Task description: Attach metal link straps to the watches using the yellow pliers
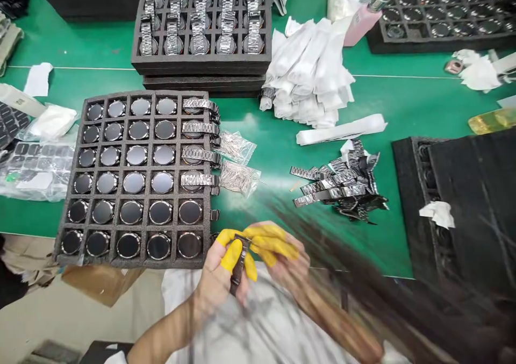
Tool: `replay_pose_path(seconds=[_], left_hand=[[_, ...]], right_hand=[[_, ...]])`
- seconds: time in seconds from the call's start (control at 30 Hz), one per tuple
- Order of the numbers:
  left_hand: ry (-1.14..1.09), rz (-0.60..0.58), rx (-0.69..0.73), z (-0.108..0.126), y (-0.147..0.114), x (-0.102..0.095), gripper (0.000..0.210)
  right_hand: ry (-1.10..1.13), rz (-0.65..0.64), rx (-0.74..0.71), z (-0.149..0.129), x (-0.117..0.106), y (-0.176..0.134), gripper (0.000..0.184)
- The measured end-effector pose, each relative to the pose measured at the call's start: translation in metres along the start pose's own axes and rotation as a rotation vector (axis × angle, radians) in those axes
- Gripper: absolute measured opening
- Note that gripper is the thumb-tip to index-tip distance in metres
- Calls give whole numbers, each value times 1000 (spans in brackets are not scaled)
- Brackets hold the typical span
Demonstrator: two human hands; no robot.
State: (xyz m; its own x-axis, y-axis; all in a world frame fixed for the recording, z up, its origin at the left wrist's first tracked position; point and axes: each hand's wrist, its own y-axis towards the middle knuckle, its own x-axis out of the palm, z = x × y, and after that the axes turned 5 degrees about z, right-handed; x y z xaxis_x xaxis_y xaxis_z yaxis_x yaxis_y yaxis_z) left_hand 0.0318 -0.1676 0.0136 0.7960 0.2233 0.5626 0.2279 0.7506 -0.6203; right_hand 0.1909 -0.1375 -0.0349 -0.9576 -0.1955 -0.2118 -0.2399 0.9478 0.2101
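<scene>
My left hand (226,264), with yellow covers on its fingers, is closed around a dark metal watch band (238,267) held over my lap at the table edge. At the band's upper end are the fingers of my right hand (280,248), also in yellow covers and bunched together; whether they pinch something small there is hidden. Left of my hands lies a grey foam tray (133,263) with rows of round watch faces (160,212). Several watches in its right column have metal bands (199,154) laid across the tray's edge.
Two clear bags of small metal pins (238,178) lie beside the tray. Loose watch bands (342,178) are heaped to the right, below white-wrapped strips (310,73). Stacked foam trays (201,65) stand behind; a black tray (475,192) stands right, a pink bottle (362,24) behind.
</scene>
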Motion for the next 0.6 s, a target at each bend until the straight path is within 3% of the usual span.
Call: replay_pose_path(seconds=[0.13,0.23,0.47,0.6], left_hand=[[-30,-72,26,-2,2,-5,34],[-74,-118,52,-6,5,-8,27],[-57,-126,12,-4,6,-11,33],[16,-208,-95,2,4,-15,43]], right_hand=[[151,205,-143,-8,3,9,26],[193,234,-140,-17,2,14,20],[234,43,177,-13,-5,12,20],[543,-186,381,-16,-12,26,50]])
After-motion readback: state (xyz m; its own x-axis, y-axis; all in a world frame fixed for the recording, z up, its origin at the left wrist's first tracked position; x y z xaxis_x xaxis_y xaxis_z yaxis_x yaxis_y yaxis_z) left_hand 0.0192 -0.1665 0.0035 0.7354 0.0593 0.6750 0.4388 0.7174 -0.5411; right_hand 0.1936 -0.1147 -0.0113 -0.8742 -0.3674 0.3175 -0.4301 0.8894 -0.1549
